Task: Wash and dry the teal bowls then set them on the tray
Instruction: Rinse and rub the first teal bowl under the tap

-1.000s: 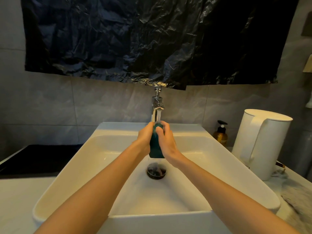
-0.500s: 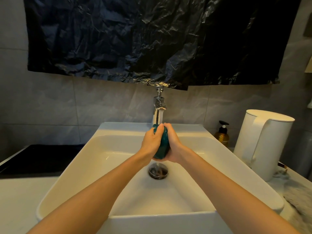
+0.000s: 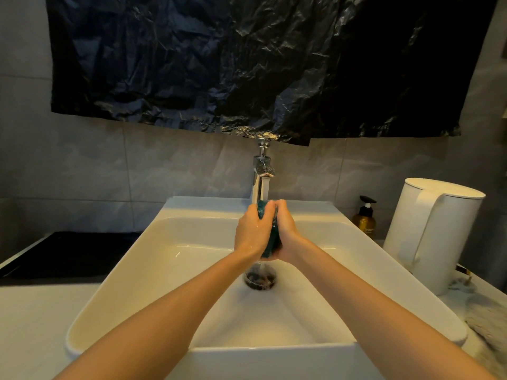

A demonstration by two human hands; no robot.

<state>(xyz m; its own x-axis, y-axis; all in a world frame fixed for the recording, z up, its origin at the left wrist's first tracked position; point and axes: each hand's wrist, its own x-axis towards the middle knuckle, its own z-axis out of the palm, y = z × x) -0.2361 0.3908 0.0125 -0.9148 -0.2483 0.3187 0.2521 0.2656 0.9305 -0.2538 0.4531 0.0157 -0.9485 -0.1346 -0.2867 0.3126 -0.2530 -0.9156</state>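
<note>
**Teal bowl held under the running tap**

Two bare forearms reach out over the smooth front rim of a glossy white rectangular sink (image 3: 274,349), which sits on a pale counter (image 3: 33,319). At the right edge of the counter lies a fuzzy, mottled grey cloth (image 3: 484,323).

Over the middle of the basin, the left hand (image 3: 251,233) and right hand (image 3: 286,232) face each other, clasping the bowl (image 3: 274,241) between them. It is held on edge, so that only narrow strips of wet, glossy teal show between the palms. Both hands have their fingers curled round it, and the fingertips meet at the top. A thin stream of water runs off below them into the round dark drain (image 3: 260,279).

Just above the hands stands a chrome tap (image 3: 262,176), with water falling from it onto the bowl. To the right are an amber pump bottle (image 3: 364,221) and a tall matte white cylindrical jug (image 3: 433,237). To the left lies a flat black panel (image 3: 68,253). Behind are grey stone-look tiles (image 3: 137,165), with a crinkled, shiny black plastic sheet (image 3: 219,64) hung above them.
</note>
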